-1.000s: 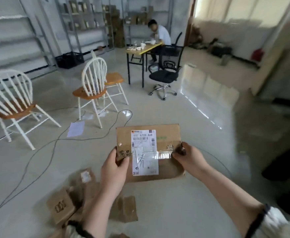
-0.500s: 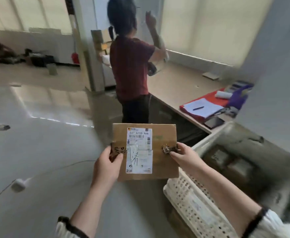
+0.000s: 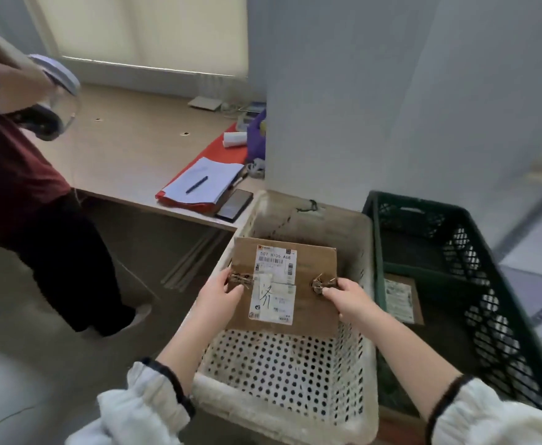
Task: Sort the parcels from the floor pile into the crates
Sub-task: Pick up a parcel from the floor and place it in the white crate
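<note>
While a second person point(image 3: 15, 175) in a maroon top and black trousers stands at the far left, turned away, a pale wooden desk point(image 3: 128, 149) runs along the wall just beside them. Toward the desk's right end lies a red folder point(image 3: 182, 203) with a stack of white papers point(image 3: 213, 173) on it and a dark pen point(image 3: 196, 185) on the papers; a black phone point(image 3: 234, 205) lies flat at the desk's front edge, touching the folder's right side. Below the desk corner stands a white perforated crate point(image 3: 282, 374) on the floor, open at the top. The left hand point(image 3: 218, 297), coming out of a white sleeve with a dark cuff, grips the left edge of a flat cardboard parcel point(image 3: 314, 303), thumb curled over the top face beside a torn, frayed spot. That parcel is held level over the white crate's opening, face up, its white shipping label point(image 3: 274, 284) showing a barcode, printed codes and a handwritten mark; whether its underside touches anything in the crate cannot be told. The right hand point(image 3: 348, 300) pinches the parcel's right edge at a second torn spot, fingers curled in around the cardboard. Just beside the white crate, touching or nearly so, stands a dark green lattice crate point(image 3: 488, 300), and on its bottom lies another brown labelled parcel point(image 3: 403, 298).
</note>
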{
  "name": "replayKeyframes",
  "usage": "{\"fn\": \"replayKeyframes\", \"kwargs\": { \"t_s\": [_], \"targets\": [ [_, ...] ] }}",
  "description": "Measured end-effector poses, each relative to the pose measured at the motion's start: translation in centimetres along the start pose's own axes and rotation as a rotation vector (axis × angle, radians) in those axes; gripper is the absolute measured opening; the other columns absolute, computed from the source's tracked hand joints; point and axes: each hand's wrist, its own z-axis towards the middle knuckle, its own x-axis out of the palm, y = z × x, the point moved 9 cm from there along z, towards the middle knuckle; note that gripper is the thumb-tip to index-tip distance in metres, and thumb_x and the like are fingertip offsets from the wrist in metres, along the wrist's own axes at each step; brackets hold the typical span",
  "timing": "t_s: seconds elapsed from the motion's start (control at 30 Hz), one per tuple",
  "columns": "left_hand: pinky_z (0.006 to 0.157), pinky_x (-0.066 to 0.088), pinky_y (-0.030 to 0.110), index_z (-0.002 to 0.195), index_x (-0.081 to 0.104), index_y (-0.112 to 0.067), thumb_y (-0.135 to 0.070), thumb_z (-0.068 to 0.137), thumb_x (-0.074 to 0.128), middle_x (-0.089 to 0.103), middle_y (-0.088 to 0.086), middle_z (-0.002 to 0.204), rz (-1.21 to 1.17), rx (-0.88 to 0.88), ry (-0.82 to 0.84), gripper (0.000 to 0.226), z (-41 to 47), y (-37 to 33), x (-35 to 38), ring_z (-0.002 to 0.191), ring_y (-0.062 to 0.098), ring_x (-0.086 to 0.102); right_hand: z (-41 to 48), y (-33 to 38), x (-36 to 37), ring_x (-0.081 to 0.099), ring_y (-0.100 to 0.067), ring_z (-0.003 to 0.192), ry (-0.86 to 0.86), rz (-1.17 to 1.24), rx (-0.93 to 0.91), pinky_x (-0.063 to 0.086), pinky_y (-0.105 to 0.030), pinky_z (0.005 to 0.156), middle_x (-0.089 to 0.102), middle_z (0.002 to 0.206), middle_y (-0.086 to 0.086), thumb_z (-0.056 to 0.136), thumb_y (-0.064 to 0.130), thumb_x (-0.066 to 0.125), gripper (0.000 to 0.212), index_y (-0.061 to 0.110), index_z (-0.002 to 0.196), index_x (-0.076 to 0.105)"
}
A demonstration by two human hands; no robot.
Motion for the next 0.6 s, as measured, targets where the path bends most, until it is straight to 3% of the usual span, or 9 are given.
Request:
{"fn": "replayKeyframes", "kwargs": {
  "t_s": [0.17, 0.3, 0.4, 0.5, 0.6],
  "targets": [
    [0.094, 0.049, 0.039, 0.135, 0.050, -0.021, -0.028, 0.093, 0.053, 0.060, -0.001, 0.128, 0.030, -0.115, 0.145, 0.043, 10.4, 4.2, 4.7, 0.111, 0.016, 0.058, 8.5, -3.2, 0.7, 0.060, -0.025, 0.102, -0.057, -0.029, 0.222, 0.050, -0.040, 0.093, 0.062, 0.114, -0.008, 0.088, 0.026, 0.057, 0.032, 0.013, 0.117, 0.055],
    [0.075, 0.052, 0.028, 0.123, 0.055, -0.028, -0.030, 0.093, 0.052, 0.064, -0.010, 0.110, 0.109, -0.209, 0.196, 0.030, 16.7, 9.8, 8.4, 0.094, 0.007, 0.059, 14.8, -7.4, 3.6, 0.061, -0.027, 0.100, -0.008, -0.046, 0.382, 0.052, -0.037, 0.087, 0.062, 0.109, -0.012, 0.088, 0.021, 0.058, 0.032, 0.006, 0.116, 0.054],
    [0.089, 0.051, 0.037, 0.124, 0.055, -0.025, -0.027, 0.095, 0.048, 0.065, -0.003, 0.116, 0.159, -0.270, 0.185, 0.030, 20.1, 14.1, 11.1, 0.101, 0.013, 0.060, 19.2, -11.4, 5.6, 0.062, -0.025, 0.091, -0.016, -0.043, 0.453, 0.053, -0.031, 0.075, 0.062, 0.099, -0.009, 0.087, 0.019, 0.059, 0.031, 0.004, 0.114, 0.057],
    [0.095, 0.047, 0.034, 0.128, 0.051, -0.021, -0.026, 0.096, 0.045, 0.062, 0.001, 0.122, 0.239, -0.315, 0.209, 0.033, 22.1, 18.2, 13.1, 0.109, 0.019, 0.058, 22.4, -15.0, 7.7, 0.059, -0.021, 0.082, -0.017, -0.064, 0.496, 0.046, -0.023, 0.061, 0.064, 0.102, -0.011, 0.087, 0.018, 0.061, 0.029, 0.005, 0.113, 0.060],
    [0.100, 0.044, 0.035, 0.135, 0.044, -0.017, -0.023, 0.097, 0.044, 0.058, 0.004, 0.129, 0.328, -0.319, 0.234, 0.039, 23.5, 21.8, 14.7, 0.118, 0.022, 0.055, 25.1, -17.6, 9.5, 0.060, -0.025, 0.091, -0.040, -0.082, 0.500, 0.044, -0.023, 0.071, 0.064, 0.110, -0.014, 0.088, 0.017, 0.061, 0.029, 0.004, 0.113, 0.059]
  ]
}}
